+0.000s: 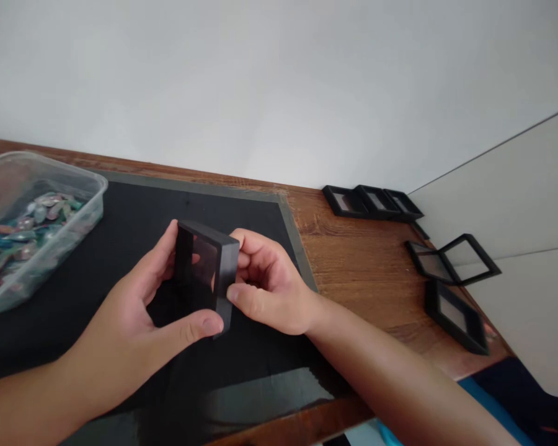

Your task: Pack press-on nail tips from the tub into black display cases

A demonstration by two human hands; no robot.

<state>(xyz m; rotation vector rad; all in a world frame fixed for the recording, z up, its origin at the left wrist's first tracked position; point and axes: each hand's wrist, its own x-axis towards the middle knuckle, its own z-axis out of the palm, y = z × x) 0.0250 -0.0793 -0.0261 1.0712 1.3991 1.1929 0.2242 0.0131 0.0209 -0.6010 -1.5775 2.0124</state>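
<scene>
A black square display frame (203,266) with a clear window is held tilted up above the dark mat (223,210). My left hand (144,322) grips it from the left, the thumb along its lower edge and the fingers at the upper left and behind. My right hand (270,285) pinches its right side edge between thumb and curled fingers. Through the window some fingertips show faintly. The back of the frame is hidden from me.
A clear plastic tub (93,192) of colourful polished stones (41,217) stands at the left. Along the wall at the back right sit several black frames (374,203). An opened frame (451,263) and another closed one (456,314) lie near the table's right edge.
</scene>
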